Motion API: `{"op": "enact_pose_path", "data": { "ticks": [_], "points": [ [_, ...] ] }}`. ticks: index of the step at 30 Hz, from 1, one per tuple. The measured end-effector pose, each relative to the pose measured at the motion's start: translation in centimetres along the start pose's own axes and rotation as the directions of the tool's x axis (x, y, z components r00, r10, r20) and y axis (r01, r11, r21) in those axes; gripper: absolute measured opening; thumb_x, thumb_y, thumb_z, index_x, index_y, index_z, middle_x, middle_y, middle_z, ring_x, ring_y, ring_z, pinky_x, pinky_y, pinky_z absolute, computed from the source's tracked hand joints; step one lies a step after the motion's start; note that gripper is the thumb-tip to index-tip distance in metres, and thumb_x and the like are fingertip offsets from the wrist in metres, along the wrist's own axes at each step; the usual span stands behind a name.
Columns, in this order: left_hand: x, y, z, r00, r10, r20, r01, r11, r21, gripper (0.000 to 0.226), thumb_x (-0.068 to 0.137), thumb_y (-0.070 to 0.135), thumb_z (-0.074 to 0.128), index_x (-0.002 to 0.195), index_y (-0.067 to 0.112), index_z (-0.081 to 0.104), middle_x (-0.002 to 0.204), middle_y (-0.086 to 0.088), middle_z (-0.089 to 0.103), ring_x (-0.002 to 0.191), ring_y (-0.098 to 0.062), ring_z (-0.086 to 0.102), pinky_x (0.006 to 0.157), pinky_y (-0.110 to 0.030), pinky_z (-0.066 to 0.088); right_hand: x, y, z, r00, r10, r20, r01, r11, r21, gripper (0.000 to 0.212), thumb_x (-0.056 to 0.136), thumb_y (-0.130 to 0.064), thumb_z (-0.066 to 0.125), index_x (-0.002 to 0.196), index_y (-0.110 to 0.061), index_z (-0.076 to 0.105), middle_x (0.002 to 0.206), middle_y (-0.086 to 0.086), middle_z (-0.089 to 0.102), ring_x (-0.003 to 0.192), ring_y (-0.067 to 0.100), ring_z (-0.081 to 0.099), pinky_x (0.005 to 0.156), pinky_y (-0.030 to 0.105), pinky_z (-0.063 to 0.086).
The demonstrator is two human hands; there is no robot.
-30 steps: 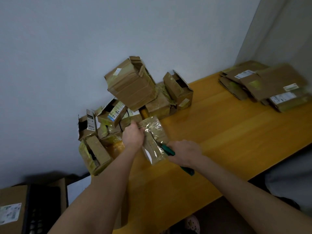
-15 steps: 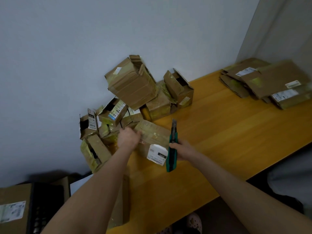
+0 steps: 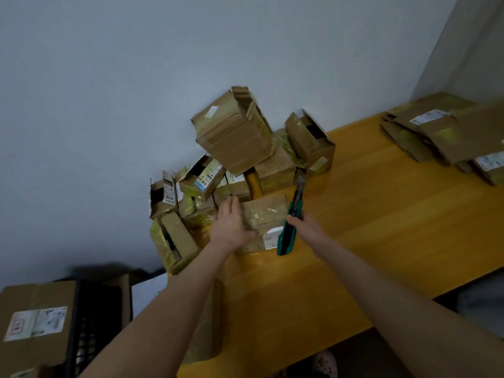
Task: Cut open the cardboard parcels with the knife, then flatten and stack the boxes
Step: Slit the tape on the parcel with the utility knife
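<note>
A taped brown parcel (image 3: 266, 214) with a white label lies flat on the wooden table (image 3: 381, 219) in front of me. My left hand (image 3: 230, 226) rests on its left side with fingers fairly straight. My right hand (image 3: 305, 225) grips a green utility knife (image 3: 290, 230) at the parcel's right edge, blade pointing away from me toward the pile. Behind stands a pile of opened and taped boxes (image 3: 234, 137) against the wall.
A stack of flattened cardboard (image 3: 447, 132) lies at the table's far right. On the floor at lower left sit a labelled box (image 3: 32, 323) and a black crate (image 3: 90, 323). The table's front edge runs diagonally at lower right.
The parcel went from being held tilted up to lying flat on the table. The knife swung from pointing down to standing upright by the parcel's right edge. My left hand flattened onto the parcel.
</note>
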State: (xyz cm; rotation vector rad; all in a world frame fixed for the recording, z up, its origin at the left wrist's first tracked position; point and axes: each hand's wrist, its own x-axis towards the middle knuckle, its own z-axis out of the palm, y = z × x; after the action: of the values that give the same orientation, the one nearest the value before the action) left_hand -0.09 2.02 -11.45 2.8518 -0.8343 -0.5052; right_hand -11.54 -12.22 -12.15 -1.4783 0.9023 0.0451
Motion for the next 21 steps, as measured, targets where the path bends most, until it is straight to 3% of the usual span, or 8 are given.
{"op": "enact_pose_path", "data": {
  "ticks": [2,5,10,14,21],
  "points": [
    [0.6,1.5,-0.3,0.988,0.138,0.072,-0.146,0.984,0.105,0.116,0.077,0.049,0.073,0.154,0.013,-0.007,0.163,-0.006,-0.005,0.149,-0.025,-0.001,0.121,-0.048,0.01,0.1,0.3,-0.2,1.0,-0.009,-0.001,0.009,1.0,-0.001,0.038,0.102,-0.021,0.044,0.138,-0.009,0.042,0.13,0.008,0.054,0.101,0.017,0.049,0.079,0.028,0.038],
    [1.5,3.7,0.4,0.974,0.166,0.156,-0.196,0.959,0.204,0.12,0.077,0.05,0.073,0.153,0.013,-0.012,0.162,-0.009,-0.01,0.149,-0.026,-0.007,0.12,-0.048,0.004,0.1,0.6,-0.5,1.0,-0.014,0.018,0.014,1.0,-0.012,0.036,0.102,-0.022,0.044,0.136,-0.009,0.043,0.123,0.006,0.054,0.1,0.016,0.049,0.08,0.027,0.038],
    [2.6,4.8,1.5,0.971,0.123,0.206,-0.173,0.955,0.242,0.117,0.076,0.047,0.075,0.154,0.013,-0.004,0.16,-0.015,0.005,0.148,-0.033,0.005,0.12,-0.049,0.011,0.0,1.8,-2.3,0.999,-0.046,-0.006,0.045,0.988,-0.15,0.029,0.102,-0.02,0.044,0.125,-0.004,0.049,0.115,0.011,0.056,0.098,0.022,0.054,0.078,0.028,0.043],
    [2.7,4.8,1.0,0.972,0.141,0.187,-0.189,0.945,0.269,0.113,0.072,0.05,0.077,0.153,0.012,0.009,0.155,-0.013,0.022,0.144,-0.031,0.021,0.12,-0.048,0.016,-0.6,3.4,-4.0,0.995,-0.092,0.044,0.101,0.933,-0.346,0.016,0.099,-0.022,0.045,0.11,-0.012,0.053,0.085,0.004,0.054,0.076,0.018,0.051,0.062,0.028,0.04],
    [2.3,4.9,1.2,0.978,0.139,0.153,-0.174,0.953,0.248,0.111,0.07,0.046,0.08,0.152,0.014,0.013,0.154,-0.01,0.026,0.142,-0.029,0.025,0.12,-0.043,0.018,-0.8,3.3,-5.1,0.987,-0.14,0.073,0.157,0.816,-0.556,0.011,0.098,-0.029,0.045,0.103,-0.022,0.052,0.069,0.0,0.05,0.058,0.013,0.047,0.049,0.024,0.035]
  ]
}}
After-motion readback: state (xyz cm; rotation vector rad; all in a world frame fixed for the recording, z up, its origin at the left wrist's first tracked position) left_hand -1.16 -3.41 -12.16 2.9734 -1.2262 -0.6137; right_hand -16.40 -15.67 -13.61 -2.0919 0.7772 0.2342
